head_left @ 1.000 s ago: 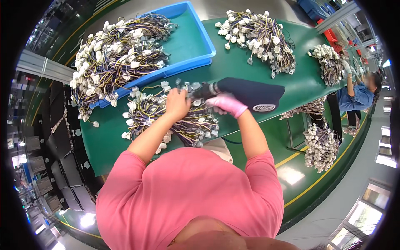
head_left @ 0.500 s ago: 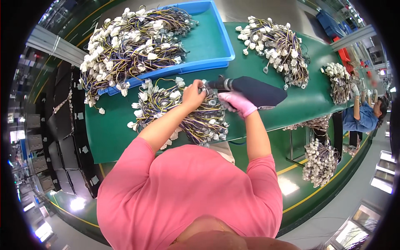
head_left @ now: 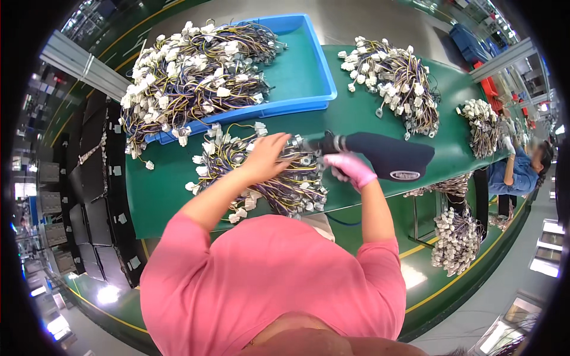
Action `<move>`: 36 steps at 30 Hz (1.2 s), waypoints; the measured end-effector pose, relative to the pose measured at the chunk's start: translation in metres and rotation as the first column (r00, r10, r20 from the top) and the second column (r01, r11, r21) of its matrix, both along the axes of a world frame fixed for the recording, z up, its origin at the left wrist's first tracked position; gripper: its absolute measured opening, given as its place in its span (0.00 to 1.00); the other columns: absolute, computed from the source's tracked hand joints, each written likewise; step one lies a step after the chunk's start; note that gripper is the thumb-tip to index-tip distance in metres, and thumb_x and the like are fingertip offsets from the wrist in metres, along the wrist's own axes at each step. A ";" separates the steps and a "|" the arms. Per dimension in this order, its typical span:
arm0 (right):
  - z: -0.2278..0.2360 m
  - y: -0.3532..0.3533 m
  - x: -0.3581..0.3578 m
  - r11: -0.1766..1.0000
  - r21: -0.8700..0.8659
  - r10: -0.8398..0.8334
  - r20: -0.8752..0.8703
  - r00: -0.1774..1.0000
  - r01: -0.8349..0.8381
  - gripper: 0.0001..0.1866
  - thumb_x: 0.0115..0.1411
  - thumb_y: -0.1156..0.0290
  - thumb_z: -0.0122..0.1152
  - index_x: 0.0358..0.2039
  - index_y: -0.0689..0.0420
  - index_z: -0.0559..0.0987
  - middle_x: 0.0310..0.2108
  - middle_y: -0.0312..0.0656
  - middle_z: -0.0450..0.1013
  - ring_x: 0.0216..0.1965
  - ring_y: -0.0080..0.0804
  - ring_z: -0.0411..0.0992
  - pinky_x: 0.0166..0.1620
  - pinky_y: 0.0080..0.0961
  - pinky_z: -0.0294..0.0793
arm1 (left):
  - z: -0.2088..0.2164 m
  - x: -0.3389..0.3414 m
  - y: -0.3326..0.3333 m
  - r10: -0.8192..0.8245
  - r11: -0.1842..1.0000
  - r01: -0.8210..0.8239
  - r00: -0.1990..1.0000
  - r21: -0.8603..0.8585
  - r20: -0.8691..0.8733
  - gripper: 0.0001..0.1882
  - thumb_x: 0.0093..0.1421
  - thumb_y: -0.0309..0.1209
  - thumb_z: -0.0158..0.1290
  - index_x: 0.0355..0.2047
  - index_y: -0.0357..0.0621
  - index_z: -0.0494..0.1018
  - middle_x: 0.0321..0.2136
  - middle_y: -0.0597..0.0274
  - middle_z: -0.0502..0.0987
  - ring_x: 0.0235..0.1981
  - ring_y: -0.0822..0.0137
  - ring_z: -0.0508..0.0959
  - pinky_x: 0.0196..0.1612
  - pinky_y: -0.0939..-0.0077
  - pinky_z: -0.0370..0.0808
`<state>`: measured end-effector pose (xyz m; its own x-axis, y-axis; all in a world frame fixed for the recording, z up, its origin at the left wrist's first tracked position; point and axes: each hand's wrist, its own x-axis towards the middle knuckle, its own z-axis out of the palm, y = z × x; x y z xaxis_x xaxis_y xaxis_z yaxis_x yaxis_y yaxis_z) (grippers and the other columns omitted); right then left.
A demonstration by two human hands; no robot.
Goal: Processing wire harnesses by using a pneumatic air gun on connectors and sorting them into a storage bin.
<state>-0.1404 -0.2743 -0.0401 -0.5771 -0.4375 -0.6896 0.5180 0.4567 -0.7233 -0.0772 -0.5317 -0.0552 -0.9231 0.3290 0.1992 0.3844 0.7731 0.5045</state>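
My left hand (head_left: 267,157) is bare and lies over a spread bundle of wire harnesses (head_left: 279,193), its fingers stretched out and slightly apart. The bundle has white connectors at one side, yellow and dark wires, and clear-grey ends at the other. My right hand (head_left: 351,169), in a pink glove with some bare fingertips, closes under the front of a power tool (head_left: 389,155). A navy cloth cover with a pale oval patch wraps the tool's body. Its dark nose points left, over the grey ends beside my left fingertips. What lies at the tip is too small to tell.
A blue tray (head_left: 328,71) heaped with harnesses stands at the back left of the green table (head_left: 154,196). More harness piles (head_left: 398,83) lie back right and far right (head_left: 482,127). Another bunch (head_left: 456,240) hangs below the edge. A person in blue (head_left: 513,172) works at the right.
The tool has swung so its covered end sits further right and lower. My right hand went right and down with it. My left fingers have straightened from a pinch near the nose.
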 end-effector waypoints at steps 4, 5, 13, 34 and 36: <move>0.001 0.044 0.023 0.970 -0.184 -0.157 0.023 0.987 0.159 0.14 0.51 0.59 0.58 0.27 0.58 0.76 0.11 0.32 0.63 0.09 0.17 0.58 0.12 0.14 0.54 | 0.042 0.038 -0.071 0.104 0.949 0.023 0.919 -0.315 0.381 0.41 0.37 0.43 0.64 0.51 0.40 0.62 0.44 0.52 0.69 0.49 0.54 0.66 0.53 0.60 0.58; -0.006 0.053 0.031 0.945 -0.195 -0.261 0.038 0.965 0.263 0.14 0.52 0.59 0.57 0.28 0.59 0.76 0.11 0.32 0.63 0.09 0.17 0.59 0.12 0.14 0.54 | 0.033 0.052 -0.085 0.032 0.931 0.084 0.951 -0.356 0.308 0.41 0.35 0.42 0.64 0.50 0.39 0.62 0.45 0.52 0.68 0.50 0.54 0.65 0.53 0.59 0.58; -0.049 0.064 0.051 0.865 -0.183 -0.471 0.027 0.882 0.467 0.13 0.53 0.61 0.55 0.27 0.60 0.73 0.11 0.32 0.63 0.09 0.17 0.60 0.12 0.14 0.56 | -0.023 0.043 -0.086 0.023 0.947 -0.045 0.997 -0.318 -0.073 0.21 0.30 0.28 0.58 0.30 0.43 0.69 0.27 0.60 0.72 0.35 0.59 0.71 0.43 0.64 0.64; -0.045 0.065 0.056 0.843 -0.210 -0.505 0.003 0.863 0.495 0.14 0.51 0.61 0.55 0.27 0.60 0.73 0.11 0.32 0.63 0.10 0.18 0.61 0.12 0.13 0.55 | 0.281 -0.144 -0.081 -0.202 0.798 -0.201 0.799 -0.568 -0.567 0.14 0.40 0.34 0.55 0.27 0.40 0.71 0.25 0.55 0.73 0.32 0.56 0.72 0.40 0.64 0.67; -0.042 0.065 0.056 0.839 -0.218 -0.507 0.016 0.862 0.498 0.14 0.52 0.60 0.55 0.27 0.60 0.73 0.11 0.33 0.64 0.10 0.19 0.61 0.12 0.13 0.55 | 0.248 -0.170 -0.098 -0.241 0.757 -0.257 0.745 -0.601 -0.621 0.16 0.38 0.25 0.55 0.31 0.43 0.69 0.29 0.57 0.73 0.36 0.58 0.73 0.40 0.66 0.67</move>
<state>-0.0841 -0.2093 -0.0825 -0.7824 -0.2096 -0.5864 0.6032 -0.0210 -0.7973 -0.2475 -0.6297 0.1927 -0.6500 0.5926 0.4757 0.3986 0.7988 -0.4505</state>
